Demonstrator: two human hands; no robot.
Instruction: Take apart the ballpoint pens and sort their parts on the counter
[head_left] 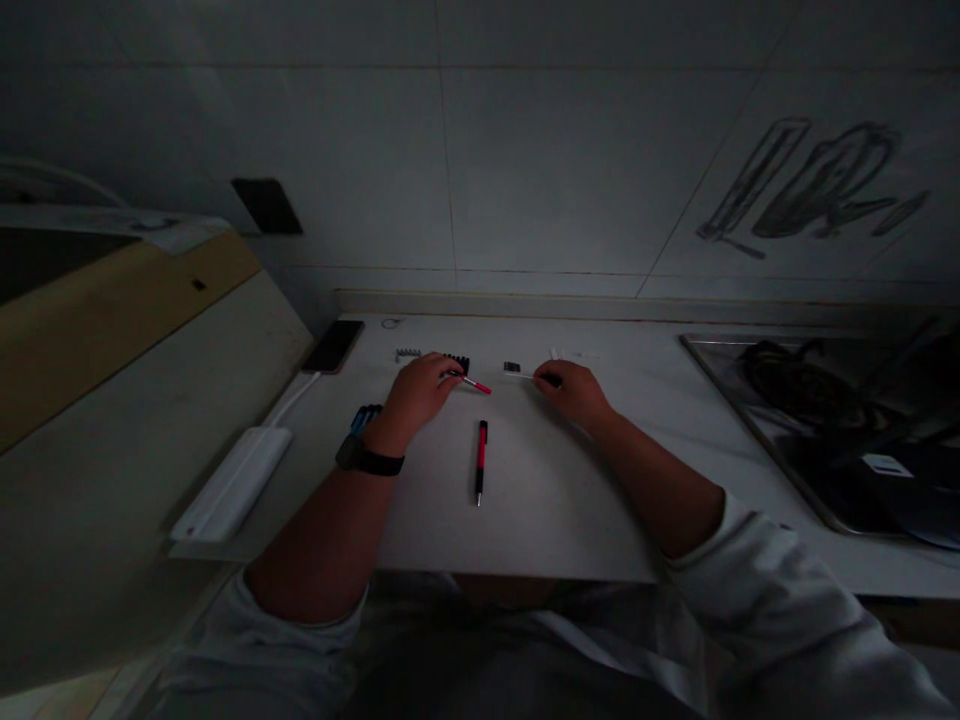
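My left hand (426, 390), with a dark band on its wrist, pinches a slim red pen part (477, 385) that points right over the white counter. Between the fingertips of my right hand (576, 390) is a thin pale stick like a pen refill (519, 375), its tip toward the left. A whole red and black pen (481, 462) lies upright in view between my forearms. Behind my left hand are a row of small springs (408, 353) and several black pieces (459, 362), partly hidden. Small dark pieces (512, 366) lie near the refill's tip. Blue pieces (365, 416) show beside my left wrist.
Left on the counter are a phone (334, 347) and a white power strip (234, 487) with its cable. Small white pieces (556, 353) lie behind my right hand. A metal-rimmed dark area (757, 440) with cookware is at right. A tiled wall (540, 170) closes the back.
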